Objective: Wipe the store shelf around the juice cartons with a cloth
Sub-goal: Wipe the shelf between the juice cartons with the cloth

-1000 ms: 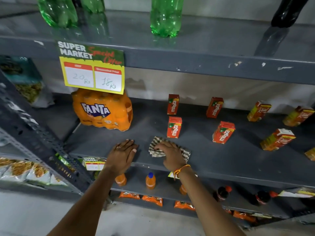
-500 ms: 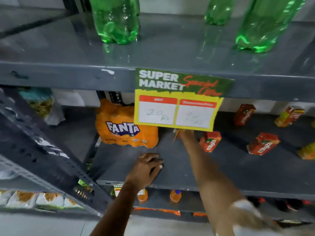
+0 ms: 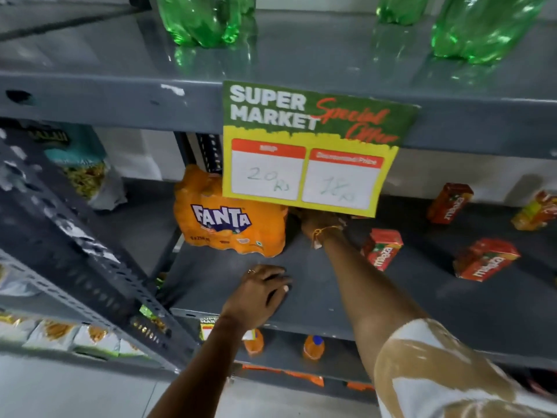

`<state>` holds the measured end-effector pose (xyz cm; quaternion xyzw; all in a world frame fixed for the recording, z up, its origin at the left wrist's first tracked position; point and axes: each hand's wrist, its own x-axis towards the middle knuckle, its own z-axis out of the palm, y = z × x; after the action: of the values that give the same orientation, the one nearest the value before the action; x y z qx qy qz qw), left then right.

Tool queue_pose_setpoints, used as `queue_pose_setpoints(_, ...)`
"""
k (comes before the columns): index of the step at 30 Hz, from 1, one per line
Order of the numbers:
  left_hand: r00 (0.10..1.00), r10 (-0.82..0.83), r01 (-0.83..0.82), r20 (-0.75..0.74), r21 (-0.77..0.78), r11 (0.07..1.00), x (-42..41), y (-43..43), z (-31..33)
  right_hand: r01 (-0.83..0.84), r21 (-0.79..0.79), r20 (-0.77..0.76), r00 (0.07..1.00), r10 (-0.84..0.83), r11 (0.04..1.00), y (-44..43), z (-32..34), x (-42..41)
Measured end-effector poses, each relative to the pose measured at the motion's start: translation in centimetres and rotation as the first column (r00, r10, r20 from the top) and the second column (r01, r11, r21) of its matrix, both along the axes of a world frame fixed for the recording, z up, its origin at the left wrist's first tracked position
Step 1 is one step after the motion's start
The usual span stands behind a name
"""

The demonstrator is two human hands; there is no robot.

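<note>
The grey metal shelf carries red Maaza juice cartons: one close beside my right forearm, another further right, a third at the back. My right hand reaches deep along the shelf, between the Fanta pack and the nearest carton. Its fingers are hidden behind the hanging price sign, and the cloth is not visible. My left hand rests flat on the shelf near the front edge, holding nothing.
An orange Fanta multipack stands at the shelf's left end. Green bottles stand on the shelf above. A yellow-red carton lies far right. Small orange bottles sit below, and snack bags lie left of the slanted upright.
My right hand has slid from the shelf's front to its back, under the price sign, and the cloth has gone out of sight. My left hand stays on the front edge.
</note>
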<state>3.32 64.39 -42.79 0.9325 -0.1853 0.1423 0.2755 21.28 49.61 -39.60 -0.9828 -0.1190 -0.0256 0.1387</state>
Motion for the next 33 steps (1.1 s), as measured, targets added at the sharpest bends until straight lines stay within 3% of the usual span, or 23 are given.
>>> queue_pose_setpoints(4,0.995,0.094,-0.094,-0.016,0.013,0.995,-0.5,-0.4,0.6,-0.103,-0.029,-0.096,0.990,0.100,0.994,-0.2,-1.3,-3.4)
queue_pose_setpoints(7,0.992,0.130,-0.130,-0.002,0.027,0.991,-0.9,-0.4,1.1,-0.135,0.029,-0.046,0.990,0.136,0.990,-1.0,-1.8,-7.7)
queue_pose_setpoints(14,0.974,0.227,-0.227,0.003,0.059,0.972,-2.6,-1.1,1.9,-0.234,0.098,-0.133,0.960,0.245,0.967,-4.4,-0.5,-17.1)
queue_pose_setpoints(16,0.960,0.279,-0.277,-0.001,0.112,0.954,-3.5,-0.4,1.7,-0.272,0.150,-0.153,0.943,0.294,0.951,-5.7,0.2,-20.0)
queue_pose_setpoints(20,0.954,0.301,-0.284,0.001,0.326,0.902,-6.0,1.2,1.0,-0.321,0.273,-0.049,0.937,0.346,0.907,-7.3,0.4,-24.0)
queue_pose_setpoints(23,0.928,0.364,-0.319,-0.073,0.348,0.882,-7.1,1.7,0.7,-0.362,0.379,-0.073,0.906,0.417,0.852,-7.8,1.3,-25.2)
queue_pose_setpoints(25,0.923,0.368,-0.316,-0.111,0.326,0.891,-7.1,1.6,0.9,-0.293,0.524,-0.071,0.921,0.384,0.800,-8.0,2.8,-24.8)
queue_pose_setpoints(27,0.925,0.360,-0.308,-0.120,0.319,0.896,-6.9,1.7,1.0,-0.209,0.604,0.024,0.969,0.245,0.769,-8.0,3.2,-23.0)
queue_pose_setpoints(30,0.933,0.342,-0.296,-0.110,0.307,0.905,-6.6,2.1,0.8,-0.111,0.313,0.021,0.994,0.110,0.943,-6.9,1.4,-20.1)
queue_pose_setpoints(33,0.937,0.327,-0.279,-0.126,0.295,0.914,-6.5,2.2,0.6,-0.070,0.075,-0.068,0.995,0.075,0.995,-5.1,-0.6,-19.3)
